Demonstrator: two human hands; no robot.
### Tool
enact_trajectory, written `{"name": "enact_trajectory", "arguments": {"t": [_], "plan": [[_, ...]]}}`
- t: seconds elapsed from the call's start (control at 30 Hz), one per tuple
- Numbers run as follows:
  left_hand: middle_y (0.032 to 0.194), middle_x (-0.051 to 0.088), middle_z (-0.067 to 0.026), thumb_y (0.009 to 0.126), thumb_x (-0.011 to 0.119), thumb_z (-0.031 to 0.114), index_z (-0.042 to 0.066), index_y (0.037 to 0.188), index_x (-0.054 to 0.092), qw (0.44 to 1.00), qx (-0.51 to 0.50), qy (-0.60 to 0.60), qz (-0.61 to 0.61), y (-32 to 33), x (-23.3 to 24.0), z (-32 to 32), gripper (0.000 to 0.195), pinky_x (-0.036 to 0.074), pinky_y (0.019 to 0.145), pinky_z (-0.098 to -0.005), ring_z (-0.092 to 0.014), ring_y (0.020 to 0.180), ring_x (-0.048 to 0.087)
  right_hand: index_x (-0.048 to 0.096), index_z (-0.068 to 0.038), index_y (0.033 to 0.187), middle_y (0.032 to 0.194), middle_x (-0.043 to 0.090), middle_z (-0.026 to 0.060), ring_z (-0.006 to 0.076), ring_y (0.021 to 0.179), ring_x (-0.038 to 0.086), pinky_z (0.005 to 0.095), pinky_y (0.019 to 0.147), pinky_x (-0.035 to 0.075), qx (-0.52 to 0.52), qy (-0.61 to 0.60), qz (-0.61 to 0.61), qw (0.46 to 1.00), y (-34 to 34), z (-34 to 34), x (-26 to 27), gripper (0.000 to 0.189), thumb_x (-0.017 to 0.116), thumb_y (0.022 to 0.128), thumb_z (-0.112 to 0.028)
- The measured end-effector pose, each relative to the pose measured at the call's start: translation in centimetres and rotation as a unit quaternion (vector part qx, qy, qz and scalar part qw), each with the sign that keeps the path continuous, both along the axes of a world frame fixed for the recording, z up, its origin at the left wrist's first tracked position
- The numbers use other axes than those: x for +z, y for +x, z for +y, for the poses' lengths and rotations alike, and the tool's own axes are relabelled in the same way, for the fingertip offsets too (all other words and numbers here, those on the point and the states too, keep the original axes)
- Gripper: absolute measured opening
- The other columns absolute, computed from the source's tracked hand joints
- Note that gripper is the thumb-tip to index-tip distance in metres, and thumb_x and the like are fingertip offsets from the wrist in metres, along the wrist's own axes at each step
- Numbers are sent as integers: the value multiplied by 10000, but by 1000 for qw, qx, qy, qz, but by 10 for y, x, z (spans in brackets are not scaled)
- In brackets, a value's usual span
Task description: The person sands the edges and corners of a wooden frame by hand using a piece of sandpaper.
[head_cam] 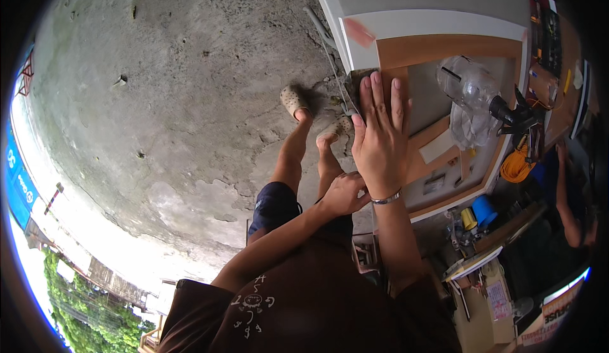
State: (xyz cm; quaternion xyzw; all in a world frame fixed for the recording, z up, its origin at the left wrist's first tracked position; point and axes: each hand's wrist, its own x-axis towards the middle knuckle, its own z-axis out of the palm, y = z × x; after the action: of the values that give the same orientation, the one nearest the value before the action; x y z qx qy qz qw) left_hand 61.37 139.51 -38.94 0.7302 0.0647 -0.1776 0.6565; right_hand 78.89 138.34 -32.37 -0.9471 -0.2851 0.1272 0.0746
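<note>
My right hand [382,138] lies flat, back up and fingers spread, at the left edge of a white-framed panel [437,19] with a brown inner border. A metal band circles its wrist. Under its fingertips is a dark, flat piece [358,82], mostly covered; its material is unclear. A brown strip [396,73] shows beside the fingers. My left hand [345,193] is curled close to the right wrist, near the panel's lower left edge. Its fingertips are partly hidden, so whether it grips anything cannot be told. A faded red patch [360,32] marks the frame's corner.
On the panel lie a clear plastic container [468,79] with a black fitting and crumpled clear plastic [471,127]. An orange cord coil [517,165], a blue cup [484,210] and a yellow cup [468,219] are at right. Another person's arm [566,205] is beyond. Cracked concrete [190,91] spreads left.
</note>
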Motion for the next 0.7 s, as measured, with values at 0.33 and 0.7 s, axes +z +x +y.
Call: {"name": "enact_trajectory", "arguments": {"t": [0.33, 0.7], "plan": [[895, 716, -161, 869, 720, 217, 39, 1025, 692, 1000, 1, -3, -8, -2, -6, -5, 238, 552, 784, -475, -353, 901, 693, 474, -132, 1536, 1627, 407, 15, 344, 1536, 285, 600, 1189, 313, 1, 40, -69, 997, 27, 26, -18, 513, 516, 1053, -301], [875, 709, -158, 860, 727, 204, 37, 1021, 696, 1000, -12, -28, 0, -2, -8, -9, 234, 553, 795, -464, -365, 878, 695, 477, -141, 1534, 1640, 383, 7, 333, 1546, 262, 608, 1194, 306, 1, 85, -91, 992, 44, 31, -25, 526, 556, 1032, -277]]}}
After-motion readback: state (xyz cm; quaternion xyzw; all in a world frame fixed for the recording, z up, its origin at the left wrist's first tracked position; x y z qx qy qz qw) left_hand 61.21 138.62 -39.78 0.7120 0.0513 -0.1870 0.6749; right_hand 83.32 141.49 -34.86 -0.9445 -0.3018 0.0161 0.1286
